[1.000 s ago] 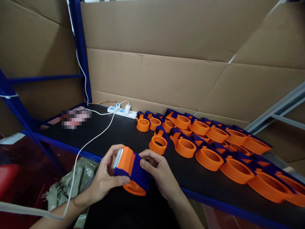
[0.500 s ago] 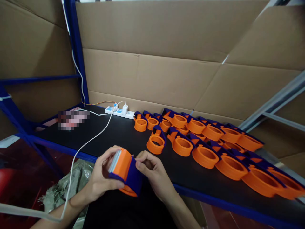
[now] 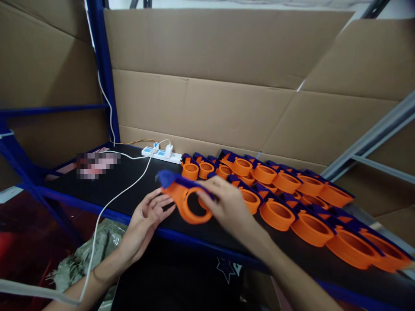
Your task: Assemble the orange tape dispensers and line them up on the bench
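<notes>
An orange and dark-blue tape dispenser [image 3: 181, 196] is in the air over the front edge of the black shelf. My right hand [image 3: 223, 198] is closed on its ring end, thumb and fingers pinching the rim. The blue cutter end of the dispenser points to the left and is slightly blurred. My left hand [image 3: 151, 218] is just below that end, its fingers loosely bent and apart, holding nothing. Whether its fingertips still brush the orange body, I cannot tell. Two rows of similar tape dispensers [image 3: 279, 214] stand on the shelf to the right.
A white power strip [image 3: 162, 154] with plugs lies at the back of the black shelf [image 3: 106, 190]. A white cable [image 3: 125, 190] hangs across the left side. Cardboard [image 3: 207, 103] walls the back. A greenish plastic bag [image 3: 105, 242] is beneath the shelf on the left.
The tape dispenser has been turned from upright between both hands to lying sideways and moved up. My left hand has let go, while my right hand has reached across its ring end.
</notes>
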Tool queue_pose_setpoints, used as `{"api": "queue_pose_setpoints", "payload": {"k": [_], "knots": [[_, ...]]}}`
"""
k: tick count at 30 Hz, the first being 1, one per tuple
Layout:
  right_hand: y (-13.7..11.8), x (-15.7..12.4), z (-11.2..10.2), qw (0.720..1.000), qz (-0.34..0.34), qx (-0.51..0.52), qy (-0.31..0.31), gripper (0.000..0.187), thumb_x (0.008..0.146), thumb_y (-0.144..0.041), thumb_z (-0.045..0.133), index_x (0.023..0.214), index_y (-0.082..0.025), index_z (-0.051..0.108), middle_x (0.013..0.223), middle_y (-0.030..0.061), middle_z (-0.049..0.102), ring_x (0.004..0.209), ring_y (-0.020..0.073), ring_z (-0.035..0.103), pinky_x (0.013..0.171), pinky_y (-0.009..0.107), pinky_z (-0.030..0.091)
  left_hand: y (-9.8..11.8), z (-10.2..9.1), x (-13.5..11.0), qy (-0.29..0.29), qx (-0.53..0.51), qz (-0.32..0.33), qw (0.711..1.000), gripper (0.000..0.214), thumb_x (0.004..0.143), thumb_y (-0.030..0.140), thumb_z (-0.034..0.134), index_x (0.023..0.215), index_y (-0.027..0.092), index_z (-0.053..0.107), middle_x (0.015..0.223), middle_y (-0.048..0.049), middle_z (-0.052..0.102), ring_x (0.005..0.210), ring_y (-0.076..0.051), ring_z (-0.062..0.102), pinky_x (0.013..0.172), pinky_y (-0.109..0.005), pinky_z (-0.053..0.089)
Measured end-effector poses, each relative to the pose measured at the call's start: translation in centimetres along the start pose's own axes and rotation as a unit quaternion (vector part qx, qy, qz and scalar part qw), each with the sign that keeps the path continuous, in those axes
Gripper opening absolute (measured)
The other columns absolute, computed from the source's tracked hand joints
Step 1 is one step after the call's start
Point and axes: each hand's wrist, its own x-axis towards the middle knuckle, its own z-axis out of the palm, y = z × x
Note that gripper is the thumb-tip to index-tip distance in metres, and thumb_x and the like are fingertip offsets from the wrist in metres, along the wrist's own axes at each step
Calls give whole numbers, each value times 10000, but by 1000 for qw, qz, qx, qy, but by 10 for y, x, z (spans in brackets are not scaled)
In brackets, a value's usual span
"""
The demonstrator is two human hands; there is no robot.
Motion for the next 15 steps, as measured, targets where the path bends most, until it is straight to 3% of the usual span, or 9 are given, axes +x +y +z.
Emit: {"api": "queue_pose_setpoints", "payload": {"k": [2, 4, 8, 11, 15], "knots": [[40, 34, -14, 995, 68, -68, 6, 316, 993, -361, 549, 1203, -202, 723, 1087, 91, 731, 973, 216, 682, 891, 316, 517, -2, 1, 0, -30, 43, -24, 998, 515, 806, 269, 792, 1285, 243, 603, 1256, -93, 664, 1253, -293, 584, 1074, -519, 478], [84, 65, -24, 969, 167, -181, -16, 347, 998, -377, 531, 1263, -228, 698, 1210, 97, 717, 1113, 241, 652, 952, 306, 477, -4, 2, 0, -65, 86, -52, 993, 464, 842, 263, 755, 1283, 233, 614, 1289, -108, 645, 1276, -304, 562, 1069, -515, 484], [154, 101, -25, 934, 263, -239, -35, 358, 963, -368, 576, 1223, -171, 725, 1179, 196, 719, 1144, 331, 646, 925, 367, 469, -11, 0, 0, -131, 130, -74, 980, 374, 869, 296, 726, 1229, 222, 655, 1255, -119, 668, 1236, -310, 583, 1040, -511, 505], [180, 106, -14, 915, 304, -261, -44, 398, 943, -394, 603, 1231, -144, 715, 1166, 231, 711, 1131, 338, 653, 905, 375, 471, -13, -3, 1, -143, 142, -85, 976, 329, 896, 347, 688, 1195, 210, 682, 1226, -127, 689, 1202, -310, 604, 1021, -506, 516], [193, 104, -2, 905, 325, -272, -41, 446, 946, -428, 592, 1289, -156, 676, 1213, 222, 693, 1159, 323, 637, 911, 371, 468, -12, -4, 3, -145, 160, -95, 972, 303, 912, 381, 660, 1152, 200, 705, 1190, -121, 708, 1180, -305, 619, 1018, -492, 515]]}}
